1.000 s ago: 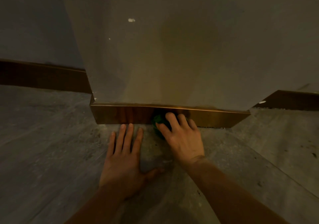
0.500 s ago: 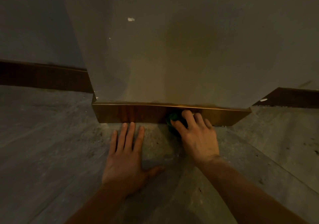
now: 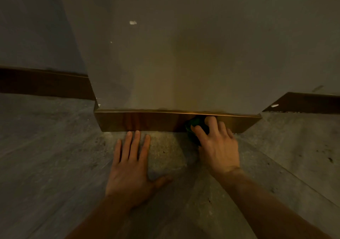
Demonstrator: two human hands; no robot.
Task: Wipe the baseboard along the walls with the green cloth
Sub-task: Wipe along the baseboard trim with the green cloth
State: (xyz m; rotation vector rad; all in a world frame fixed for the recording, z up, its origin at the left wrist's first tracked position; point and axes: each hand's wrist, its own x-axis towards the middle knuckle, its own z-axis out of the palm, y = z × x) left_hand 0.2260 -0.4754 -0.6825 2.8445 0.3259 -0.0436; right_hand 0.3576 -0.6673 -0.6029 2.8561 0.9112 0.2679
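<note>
A glossy brown baseboard (image 3: 143, 122) runs along the foot of a projecting wall section straight ahead. My right hand (image 3: 217, 145) grips a bunched green cloth (image 3: 193, 128) and presses it against the baseboard, right of its middle. Most of the cloth is hidden under my fingers. My left hand (image 3: 132, 167) lies flat on the grey floor with fingers spread, its fingertips just short of the baseboard.
Darker baseboard (image 3: 42, 83) continues along the recessed wall at left, and another stretch (image 3: 309, 103) at right. The plain wall (image 3: 184, 54) rises above. The stone-look floor (image 3: 55, 156) has dust specks near the right corner.
My right hand has slid the green cloth rightward along the baseboard. My left hand has stayed planted on the floor.
</note>
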